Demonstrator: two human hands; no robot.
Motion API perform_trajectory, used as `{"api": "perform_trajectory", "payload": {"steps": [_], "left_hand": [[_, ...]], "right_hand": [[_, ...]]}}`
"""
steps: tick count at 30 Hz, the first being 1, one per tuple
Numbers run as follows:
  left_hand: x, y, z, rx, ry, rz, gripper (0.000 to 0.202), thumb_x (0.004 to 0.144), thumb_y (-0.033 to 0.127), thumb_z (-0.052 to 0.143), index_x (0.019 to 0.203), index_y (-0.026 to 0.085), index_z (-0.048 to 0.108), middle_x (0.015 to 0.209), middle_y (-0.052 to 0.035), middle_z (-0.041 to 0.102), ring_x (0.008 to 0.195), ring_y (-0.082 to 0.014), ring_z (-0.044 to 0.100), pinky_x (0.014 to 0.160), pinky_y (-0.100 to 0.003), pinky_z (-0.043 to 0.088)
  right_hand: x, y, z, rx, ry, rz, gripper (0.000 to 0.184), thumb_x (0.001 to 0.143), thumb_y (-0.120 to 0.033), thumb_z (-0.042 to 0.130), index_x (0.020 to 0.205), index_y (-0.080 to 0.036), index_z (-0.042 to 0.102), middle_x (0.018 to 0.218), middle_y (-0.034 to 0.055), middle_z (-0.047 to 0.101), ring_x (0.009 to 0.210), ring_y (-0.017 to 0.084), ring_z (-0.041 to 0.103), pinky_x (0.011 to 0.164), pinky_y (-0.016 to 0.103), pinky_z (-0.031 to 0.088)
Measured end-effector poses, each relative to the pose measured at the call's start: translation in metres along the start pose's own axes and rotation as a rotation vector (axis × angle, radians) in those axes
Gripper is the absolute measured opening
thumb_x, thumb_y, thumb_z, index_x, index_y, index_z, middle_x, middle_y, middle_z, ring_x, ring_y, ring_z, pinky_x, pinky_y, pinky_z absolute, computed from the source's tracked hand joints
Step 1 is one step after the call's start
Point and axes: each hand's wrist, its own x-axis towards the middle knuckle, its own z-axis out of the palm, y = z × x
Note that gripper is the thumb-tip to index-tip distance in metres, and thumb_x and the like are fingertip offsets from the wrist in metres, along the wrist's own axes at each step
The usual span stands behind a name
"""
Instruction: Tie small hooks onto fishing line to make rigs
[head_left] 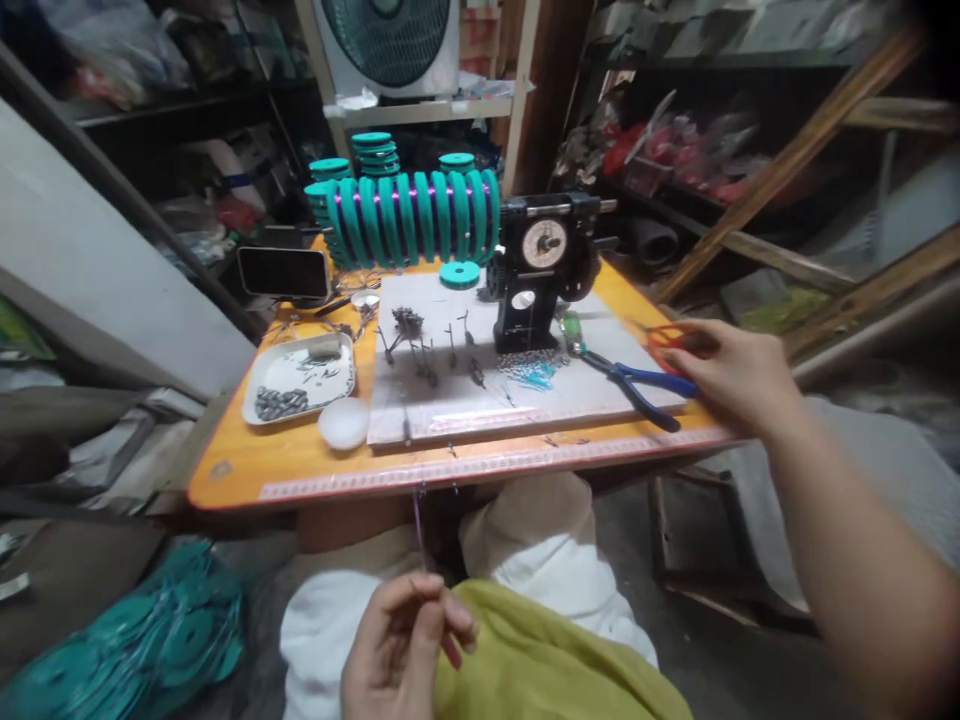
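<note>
My left hand [405, 640] is low over my lap, below the table's front edge, with thumb and fingers pinched on a thin purple line [417, 525] that runs up to the edge. My right hand [731, 375] reaches to the right end of the orange table [225, 465] and closes on red-handled scissors [667, 338]. Blue-handled pliers [637, 382] lie just beside those fingers. A black winding device with a dial [541, 260] stands at the back of a white board [480, 400], which carries several small hooks and swivels.
A row of teal spools [412, 215] wound with purple line stands at the back. A white tray of small metal parts [300, 380], a round white lid [343, 423] and a phone [283, 271] are at the left. Teal discs [142, 640] are heaped on the floor at left.
</note>
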Motion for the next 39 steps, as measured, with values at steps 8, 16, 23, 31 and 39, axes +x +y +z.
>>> {"api": "perform_trajectory", "payload": {"steps": [8,16,23,31,39], "left_hand": [[0.016,0.011,-0.007,-0.132,0.037,-0.395,0.050,0.067,0.035,0.089,0.100,0.017,0.057,0.079,-0.0052,0.077,0.064,-0.0169,0.073,0.061,-0.025,0.060],[0.028,0.008,-0.021,-0.237,0.004,-0.486,0.034,0.070,0.031,0.087,0.083,0.013,0.063,0.069,-0.0028,0.073,0.052,-0.0111,0.067,0.049,-0.017,0.052],[0.031,0.003,-0.022,-0.282,0.040,-0.432,0.034,0.065,0.035,0.089,0.074,0.012,0.067,0.067,-0.0009,0.069,0.049,-0.0064,0.056,0.041,-0.014,0.045],[0.031,-0.002,-0.018,-0.337,0.028,-0.381,0.026,0.074,0.035,0.084,0.073,0.013,0.070,0.070,-0.0015,0.070,0.050,-0.0050,0.056,0.046,-0.014,0.046],[0.026,0.003,-0.009,-0.363,0.109,-0.356,0.028,0.065,0.033,0.089,0.071,0.013,0.072,0.073,-0.0029,0.073,0.049,-0.0048,0.056,0.045,-0.014,0.048]], "right_hand": [[-0.084,-0.092,-0.012,0.496,0.025,-0.098,0.060,0.079,-0.031,0.078,0.136,-0.031,0.059,0.106,0.0121,0.074,0.087,0.023,0.073,0.074,0.037,0.059],[-0.189,-0.159,0.016,0.603,-0.719,-0.472,0.053,0.086,-0.019,0.066,0.137,-0.031,0.057,0.098,0.0062,0.067,0.080,0.018,0.067,0.068,0.027,0.058],[-0.234,-0.166,0.036,0.676,-0.661,-0.448,0.048,0.088,-0.015,0.061,0.133,-0.027,0.061,0.077,0.0029,0.062,0.059,0.014,0.060,0.054,0.024,0.053],[-0.239,-0.178,0.037,0.591,-0.528,-0.453,0.044,0.086,-0.013,0.064,0.129,-0.022,0.063,0.066,-0.0014,0.053,0.049,0.012,0.054,0.046,0.022,0.045],[-0.246,-0.175,0.041,0.598,-0.503,-0.470,0.051,0.089,-0.010,0.061,0.138,-0.023,0.056,0.084,0.0054,0.062,0.060,0.013,0.059,0.054,0.024,0.049]]}}
